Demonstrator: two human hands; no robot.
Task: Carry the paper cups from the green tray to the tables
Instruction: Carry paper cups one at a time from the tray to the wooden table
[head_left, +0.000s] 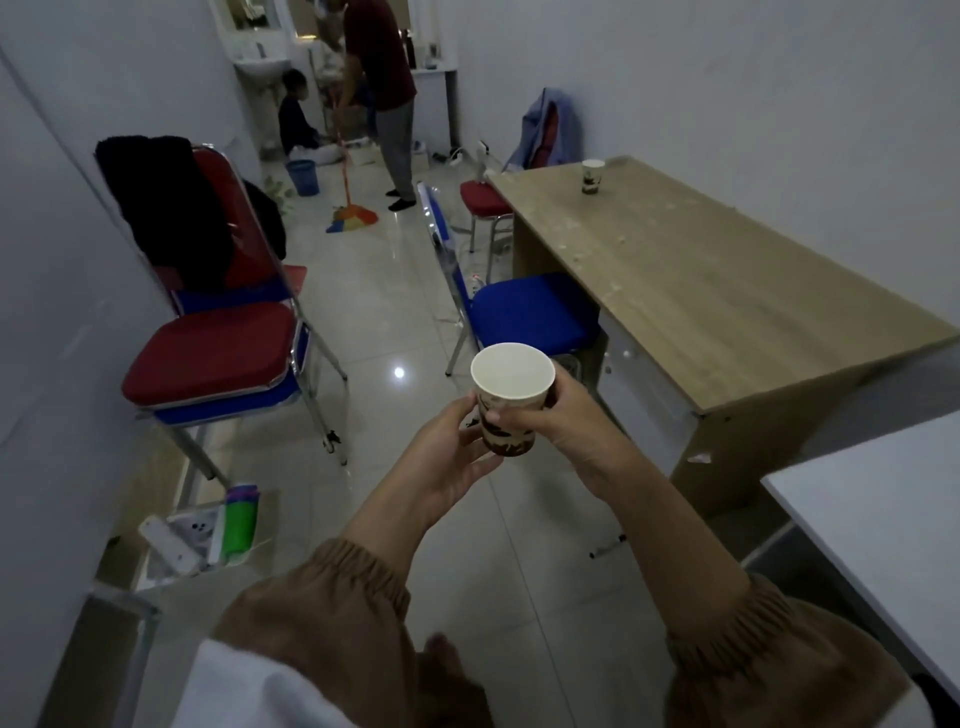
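Two hands on one paper cup (511, 397), held upright in mid-air over the tiled floor (384, 322), mouth open toward the camera, inside looks empty. Left hand (447, 449) cups it from the left and below, fingers curled loosely round the lower wall, thumb near the brown printed band. Right hand (569, 415) wraps it from the right, fingers closed against the side, one fingertip showing on the front of the print. Both sleeves brown, gathered at the wrist.

Second paper cup (592, 176) stands upright on the wooden table (727, 291), well beyond the right hand and to its right, near the table's far end. Blue chair (524, 312) sits just past the held cup, tucked against that table. White table (883, 525) corner lies to the right of the right forearm.

Left of the left hand: stacked red and blue chairs (218, 358) with dark cloth over the back. Far beyond both hands, a standing person (384, 93) holds a broom (349, 208); blue bucket (302, 176) beside. Green tray not identifiable in view.
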